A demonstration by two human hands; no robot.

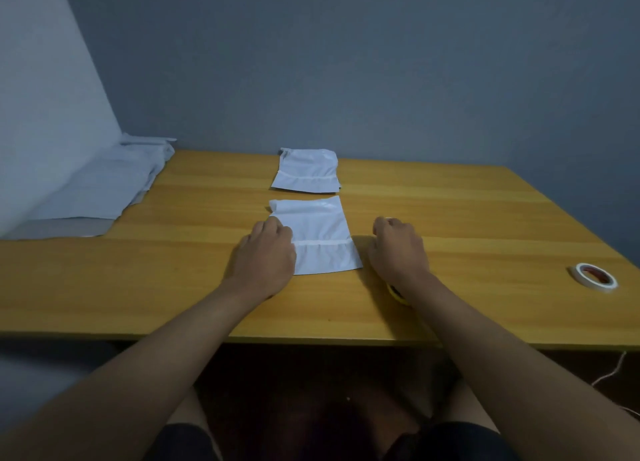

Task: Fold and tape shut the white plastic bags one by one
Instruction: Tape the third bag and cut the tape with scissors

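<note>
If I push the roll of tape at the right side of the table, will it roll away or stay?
The roll of tape lies flat on its side on the table, so it will probably slide rather than roll. It looks thin and mostly hollow, so likely light and easy to move. Stood on its edge, it could roll toward the table's right edge.

Both forearms are bare to the elbow with no sleeves, the left hand [265, 258] and right hand [398, 249] carry no visible rings or gloves, and dark shorts [187, 441] cover the upper thighs above bare knees.
</note>
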